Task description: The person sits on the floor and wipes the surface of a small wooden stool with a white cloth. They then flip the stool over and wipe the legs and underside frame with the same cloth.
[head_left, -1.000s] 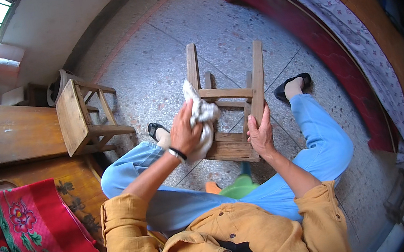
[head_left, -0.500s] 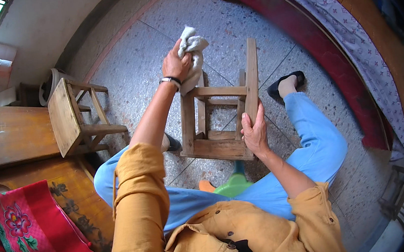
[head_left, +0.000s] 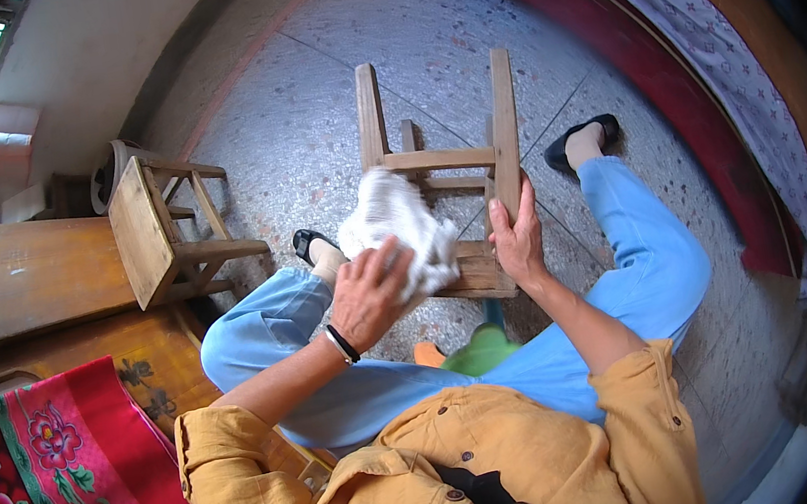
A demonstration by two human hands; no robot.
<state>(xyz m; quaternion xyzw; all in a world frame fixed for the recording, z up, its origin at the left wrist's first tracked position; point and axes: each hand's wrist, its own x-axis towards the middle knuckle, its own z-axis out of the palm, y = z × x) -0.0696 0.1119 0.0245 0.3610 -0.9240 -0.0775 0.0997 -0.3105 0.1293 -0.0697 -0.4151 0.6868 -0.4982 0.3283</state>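
Note:
A small wooden stool [head_left: 443, 159] lies tipped over in front of me, its legs pointing away and its seat end toward me. Around its right front leg my right hand [head_left: 520, 237] is closed, thumb on the near side. My left hand [head_left: 368, 292], with a dark band at the wrist, grips a white cloth [head_left: 390, 223]. The cloth is smeared by motion and covers the stool's left leg near the seat. Part of the seat and the lower left leg are hidden behind it.
A second wooden stool [head_left: 147, 233] lies on its side at the left, by a wooden cabinet [head_left: 18, 274]. Red flowered fabric [head_left: 98, 471] hangs nearby. Below the stool shows a green plastic piece [head_left: 479, 349]. A dark red bed frame [head_left: 668, 109] curves along the right.
My left hand has come down and toward me with the cloth, from the leg's far end to near the seat. My right hand still grips the right leg.

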